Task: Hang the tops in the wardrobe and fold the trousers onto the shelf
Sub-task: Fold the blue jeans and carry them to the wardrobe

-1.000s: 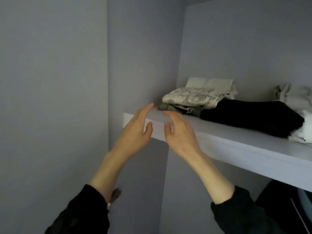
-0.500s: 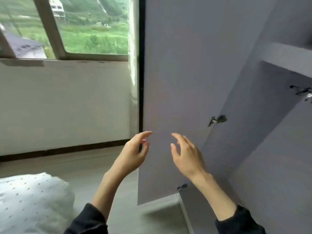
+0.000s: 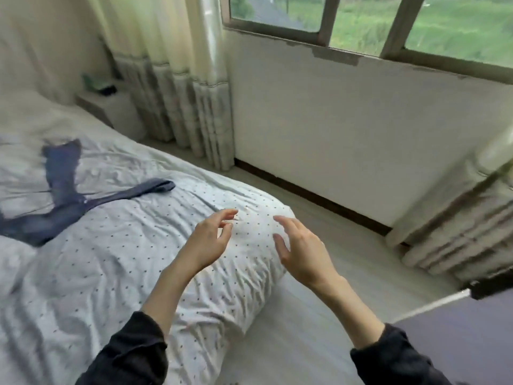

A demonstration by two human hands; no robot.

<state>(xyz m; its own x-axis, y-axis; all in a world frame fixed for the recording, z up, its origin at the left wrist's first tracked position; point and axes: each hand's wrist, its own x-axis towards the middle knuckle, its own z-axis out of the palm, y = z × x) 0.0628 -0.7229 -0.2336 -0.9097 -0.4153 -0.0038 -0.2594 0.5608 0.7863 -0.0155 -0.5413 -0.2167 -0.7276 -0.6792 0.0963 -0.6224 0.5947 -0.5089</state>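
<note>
Trousers (image 3: 59, 195): dark blue, spread flat on the dotted bedspread (image 3: 116, 273), far left.
Left hand (image 3: 206, 240): empty, fingers loosely spread above the bed.
Right hand (image 3: 302, 248): likewise empty, relaxed.

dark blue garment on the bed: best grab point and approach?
Probably the broad dark mass of the garment at the near left, where its two long strips meet. It lies flat and spread on the dotted bedcover, so come from above and pinch up the cloth. Both the left hand and right hand hover empty, fingers loose, to its right; the left is nearer.
</note>
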